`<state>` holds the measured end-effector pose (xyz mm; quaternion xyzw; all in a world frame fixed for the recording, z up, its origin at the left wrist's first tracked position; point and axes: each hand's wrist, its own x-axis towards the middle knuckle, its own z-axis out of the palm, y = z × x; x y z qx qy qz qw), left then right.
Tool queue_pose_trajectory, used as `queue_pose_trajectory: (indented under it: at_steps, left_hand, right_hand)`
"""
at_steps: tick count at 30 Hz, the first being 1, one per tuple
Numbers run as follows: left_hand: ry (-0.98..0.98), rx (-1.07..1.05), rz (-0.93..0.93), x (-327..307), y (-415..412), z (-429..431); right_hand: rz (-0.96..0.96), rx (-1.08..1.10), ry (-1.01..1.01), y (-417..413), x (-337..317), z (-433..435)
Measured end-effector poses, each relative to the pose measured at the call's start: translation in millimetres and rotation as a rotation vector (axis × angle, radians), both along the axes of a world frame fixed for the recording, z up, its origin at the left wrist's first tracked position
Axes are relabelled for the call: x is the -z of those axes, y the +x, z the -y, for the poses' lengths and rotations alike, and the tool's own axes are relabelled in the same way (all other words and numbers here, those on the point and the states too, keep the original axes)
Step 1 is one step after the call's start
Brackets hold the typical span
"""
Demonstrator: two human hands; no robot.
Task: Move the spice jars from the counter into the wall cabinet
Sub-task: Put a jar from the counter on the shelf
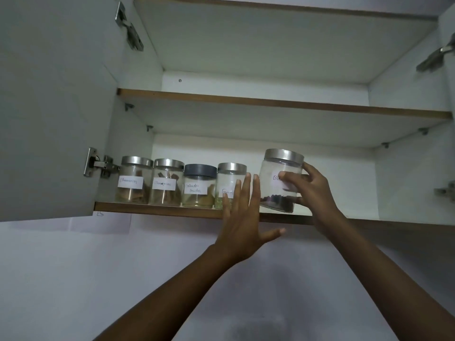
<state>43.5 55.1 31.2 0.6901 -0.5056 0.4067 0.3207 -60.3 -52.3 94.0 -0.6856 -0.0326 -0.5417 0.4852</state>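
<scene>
I look up into an open wall cabinet. Several labelled glass spice jars stand in a row on the bottom shelf: two silver-lidded jars at the left, a dark-lidded coriander jar, then a silver-lidded jar. My right hand grips a fifth jar with dark seeds at its bottom, tilted, at the shelf's front edge right of the row. My left hand is raised with straight fingers in front of the fourth jar, partly hiding it.
The left cabinet door stands open, with hinges on it. A middle shelf lies above the jars. The right part of the bottom shelf shows bare board. A pale wall runs below the cabinet.
</scene>
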Motion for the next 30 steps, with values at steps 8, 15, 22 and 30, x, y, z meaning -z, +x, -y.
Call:
queue_pose_trajectory:
  at_steps: [8,15,22,30]
  left_hand:
    - [0.164,-0.456,0.194,22,58,9]
    - [0.063,-0.466,0.265,27,68,18]
    - [0.01,-0.436,0.279,29,71,22]
    - [0.012,-0.427,0.25,27,66,18]
  right_hand:
    - [-0.164,0.123,-0.035,52,-5,33]
    - [-0.235,0.142,-0.097,69,-7,43]
    - [-0.244,0.127,-0.141,86,-7,38]
    - [-0.366,0.253,-0.181,68,5,23]
